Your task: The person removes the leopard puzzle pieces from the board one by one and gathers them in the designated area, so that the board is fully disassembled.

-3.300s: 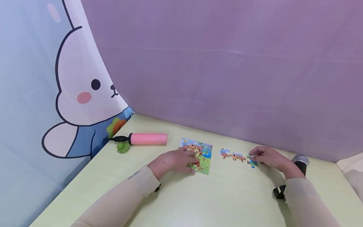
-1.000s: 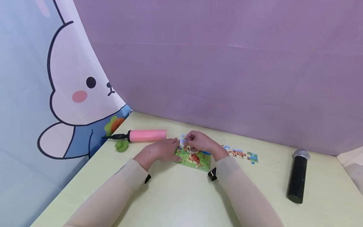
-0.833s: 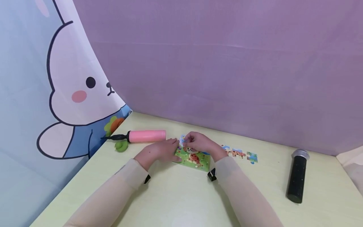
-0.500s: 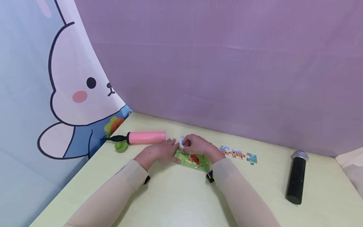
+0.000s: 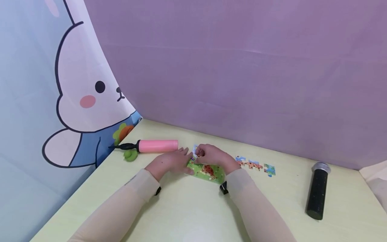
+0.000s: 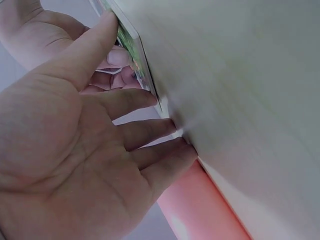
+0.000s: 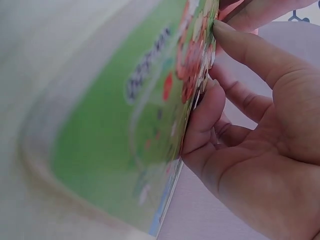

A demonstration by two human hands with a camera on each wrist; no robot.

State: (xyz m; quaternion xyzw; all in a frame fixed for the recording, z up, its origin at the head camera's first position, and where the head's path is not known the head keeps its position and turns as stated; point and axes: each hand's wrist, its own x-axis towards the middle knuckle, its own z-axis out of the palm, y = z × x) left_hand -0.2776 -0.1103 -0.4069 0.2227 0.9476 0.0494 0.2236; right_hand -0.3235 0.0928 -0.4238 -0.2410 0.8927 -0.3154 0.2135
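A small jigsaw puzzle (image 5: 208, 171) with a spotted leopard cub on green grass lies on the table. My left hand (image 5: 173, 163) holds itself against the puzzle's left side, its fingers spread and nearly straight; in the left wrist view the thumb (image 6: 110, 30) touches the board's edge. Over the upper part of the puzzle my right hand (image 5: 213, 156) bends its fingers. The right wrist view has that hand's thumb tip (image 7: 222, 29) and curled fingers (image 7: 207, 102) against the picture's surface. Whether they pinch a piece I cannot tell. The hand hides the cub's head.
Right of the puzzle lie two joined puzzle pieces (image 5: 253, 164) and a separate blue-green piece (image 5: 269, 170). A pink hand pump (image 5: 158, 146) lies close to the left fingertips, with a green curled object (image 5: 130, 155) beside it. At the right is a black microphone-shaped object (image 5: 317, 193).
The right hand has come left from the separate piece to the puzzle's top, then down slightly. The left hand has shifted from the picture to its left edge. The black microphone-shaped object is uncovered.
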